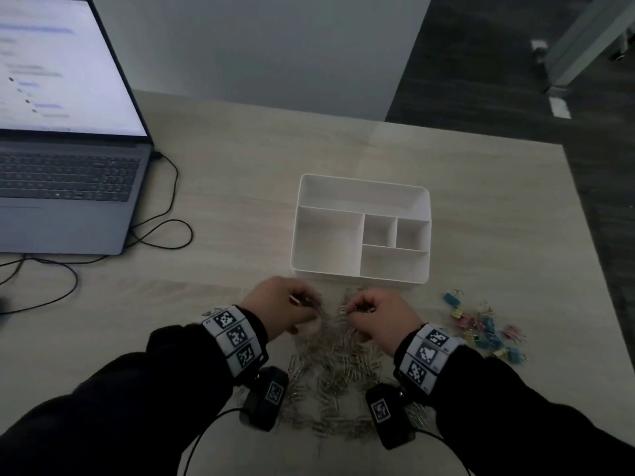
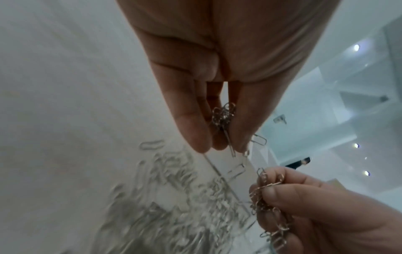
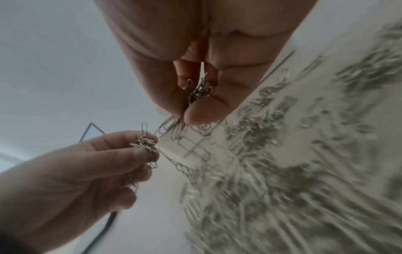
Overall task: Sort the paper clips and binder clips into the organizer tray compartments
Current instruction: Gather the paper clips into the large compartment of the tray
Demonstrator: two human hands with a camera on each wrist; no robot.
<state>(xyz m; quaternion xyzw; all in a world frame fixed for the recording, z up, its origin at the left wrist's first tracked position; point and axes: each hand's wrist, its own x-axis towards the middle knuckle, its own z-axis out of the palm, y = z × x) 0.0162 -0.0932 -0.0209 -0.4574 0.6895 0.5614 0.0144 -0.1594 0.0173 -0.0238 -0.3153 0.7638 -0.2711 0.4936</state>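
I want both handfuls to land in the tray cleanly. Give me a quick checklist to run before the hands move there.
1. Left hand pinches a bunch of silver wire paper clips: ok.
2. Right hand pinches its own bunch: ok.
3. Loose clips dangling below the fingertips: not ok, may drop.
4. White plastic organizer tray compartments empty: ok.
5. Pastel binder clips lying apart from the paper clips: ok.

Your left hand [image 1: 280,305] is at 11 o'clock from your right hand [image 1: 379,319], close but not touching. Both hands have curled fingers and each pinches a small bunch of paper clips [image 2: 224,115] between thumb and fingertips [image 3: 202,111]. Both forearms, in dark sleeves [image 1: 137,389], come from 6 o'clock.
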